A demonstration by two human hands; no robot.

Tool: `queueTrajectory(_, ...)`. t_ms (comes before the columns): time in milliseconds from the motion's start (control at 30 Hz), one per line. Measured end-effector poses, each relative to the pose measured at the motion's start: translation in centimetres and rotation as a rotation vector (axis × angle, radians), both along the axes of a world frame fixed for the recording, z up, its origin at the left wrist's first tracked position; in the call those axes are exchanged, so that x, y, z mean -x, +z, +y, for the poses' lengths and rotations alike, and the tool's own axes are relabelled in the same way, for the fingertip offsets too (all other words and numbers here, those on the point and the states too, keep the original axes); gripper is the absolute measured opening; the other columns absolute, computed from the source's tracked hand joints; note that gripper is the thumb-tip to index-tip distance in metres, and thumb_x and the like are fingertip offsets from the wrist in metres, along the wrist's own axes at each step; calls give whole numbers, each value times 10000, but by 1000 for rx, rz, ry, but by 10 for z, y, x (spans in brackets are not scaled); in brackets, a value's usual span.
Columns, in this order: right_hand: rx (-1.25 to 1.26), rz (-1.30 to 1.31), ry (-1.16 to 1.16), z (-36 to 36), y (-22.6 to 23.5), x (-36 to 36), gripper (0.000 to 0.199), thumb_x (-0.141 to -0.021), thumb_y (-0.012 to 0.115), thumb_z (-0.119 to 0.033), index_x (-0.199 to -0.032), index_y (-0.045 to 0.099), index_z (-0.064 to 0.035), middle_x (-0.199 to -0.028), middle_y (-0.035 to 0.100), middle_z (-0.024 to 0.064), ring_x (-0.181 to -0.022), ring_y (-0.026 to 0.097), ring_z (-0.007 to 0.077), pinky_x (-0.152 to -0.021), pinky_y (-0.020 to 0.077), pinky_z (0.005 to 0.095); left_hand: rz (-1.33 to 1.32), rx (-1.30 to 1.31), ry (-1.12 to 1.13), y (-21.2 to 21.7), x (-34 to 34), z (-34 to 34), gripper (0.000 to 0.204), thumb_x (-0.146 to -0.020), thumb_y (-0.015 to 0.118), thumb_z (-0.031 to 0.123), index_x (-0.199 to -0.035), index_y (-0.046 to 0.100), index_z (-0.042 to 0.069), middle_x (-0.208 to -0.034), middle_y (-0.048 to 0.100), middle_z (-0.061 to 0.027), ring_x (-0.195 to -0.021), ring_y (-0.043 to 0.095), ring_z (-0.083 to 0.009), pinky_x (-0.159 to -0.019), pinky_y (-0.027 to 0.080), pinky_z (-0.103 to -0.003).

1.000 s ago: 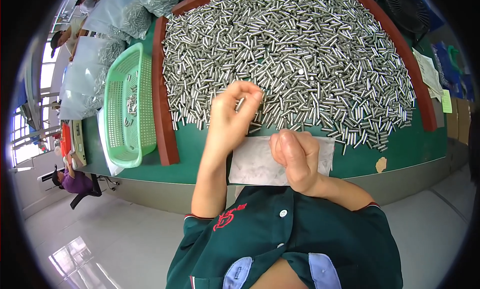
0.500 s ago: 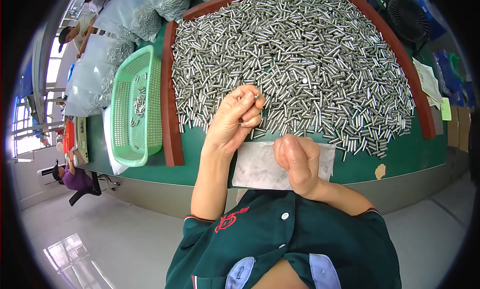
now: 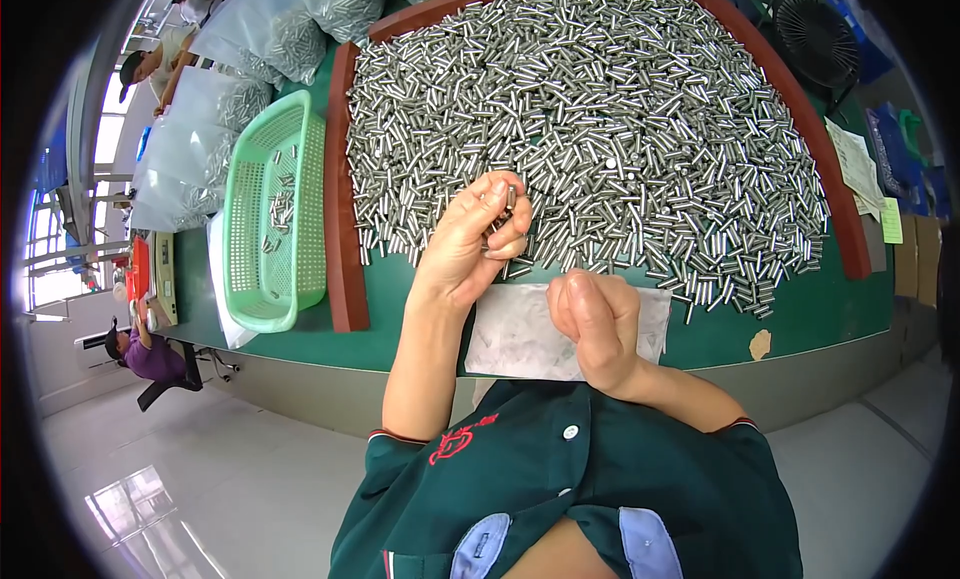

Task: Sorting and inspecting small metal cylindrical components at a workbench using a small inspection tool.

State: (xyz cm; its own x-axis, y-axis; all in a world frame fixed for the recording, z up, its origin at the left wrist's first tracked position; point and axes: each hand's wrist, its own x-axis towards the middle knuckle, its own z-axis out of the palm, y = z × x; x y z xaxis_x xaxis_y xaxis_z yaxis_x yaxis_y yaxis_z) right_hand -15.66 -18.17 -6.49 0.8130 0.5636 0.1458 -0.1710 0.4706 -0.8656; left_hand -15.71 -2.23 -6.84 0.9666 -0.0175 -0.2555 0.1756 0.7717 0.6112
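Between the thumb and fingertips of my left hand is a small shiny metal pin, standing roughly lengthwise to view. The lower fingers of that hand curl in, and what lies behind them is partly hidden. My right hand is closed in a fist above a smudged white sheet; whatever it may hold is out of sight. Just beyond both hands spreads a wide heap of loose metal pins on the green tabletop.
Dark red bars border the heap. Left of it stands a green plastic basket with several pins inside. Clear bags of pins lie farther left. A black fan is at the far right. Other people work at left.
The pin in my left fingertips has turned from nearly end-on to showing its length, and the fingers have shifted slightly. My right fist has stayed in place.
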Motion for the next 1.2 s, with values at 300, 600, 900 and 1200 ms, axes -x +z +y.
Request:
queueTrajectory(300, 34, -18, -3, 0, 3, -2, 363, -874, 356, -132, -526, 322, -36, -448, 295, -13, -400, 246, 62, -380, 205, 237, -40, -165, 67, 3, -1, -5, 273, -886, 410, 250, -767, 491, 18, -666, 487, -72, -481, 311, -54, -405, 250, -166)
queueTrajectory(600, 30, -26, -24, 0, 3, -2, 378, -876, 332, -114, -505, 312, -43, -431, 304, -7, -389, 250, 74, -382, 204, 235, -256, -1979, 82, -2, -4, -33, 75, -756, 547, 93, -789, 504, 41, -593, 536, -122, -521, 528, -304, -453, 401, -371)
queueTrajectory(900, 53, -45, -12, -1, 5, -3, 379, -877, 332, -119, -507, 311, -40, -434, 303, -5, -388, 245, 79, -382, 207, 238, -198, -2074, 75, -2, -5, -34, 80, -752, 539, 86, -775, 481, 35, -583, 526, -124, -523, 527, -299, -459, 402, -380)
queueTrajectory(1200, 64, -38, -8, -1, 1, -3, 385, -881, 326, -129, -507, 311, -38, -440, 298, -5, -397, 251, 79, -387, 211, 238, -8, -137, 42, 10, -2, -11, 67, -827, 466, 108, -810, 481, 46, -625, 440, -21, -467, 286, -44, -404, 232, -164)
